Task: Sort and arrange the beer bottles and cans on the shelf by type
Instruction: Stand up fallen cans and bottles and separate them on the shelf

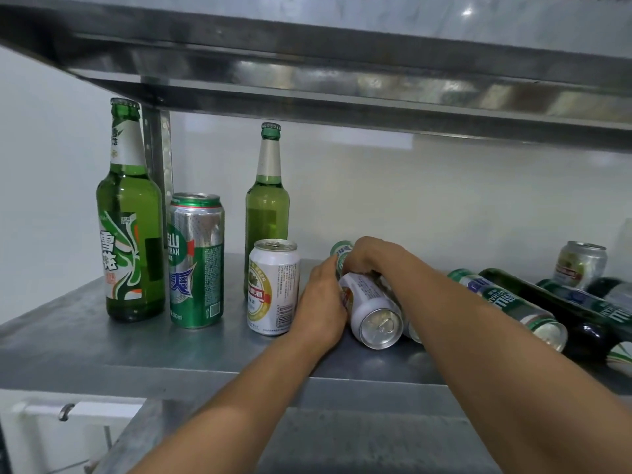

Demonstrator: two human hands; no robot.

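Observation:
On the steel shelf (85, 350) stand a large green bottle (131, 234), a tall green can (196, 261), a second green bottle (267, 213) and a short white can (272, 289). A white can (374, 313) lies on its side at the middle, its top toward me. My left hand (321, 302) grips its left side. My right hand (367, 256) curls over a green can (343, 253) lying behind it. To the right lie another green can (509, 304) and dark bottles (561, 309).
An upper steel shelf (342, 73) hangs low over the bottle tops. A short white can (581, 265) stands at the far right against the white wall. A metal upright post (160, 159) rises behind the left bottle. Below the shelf, a white fixture with a handle (66, 412) shows.

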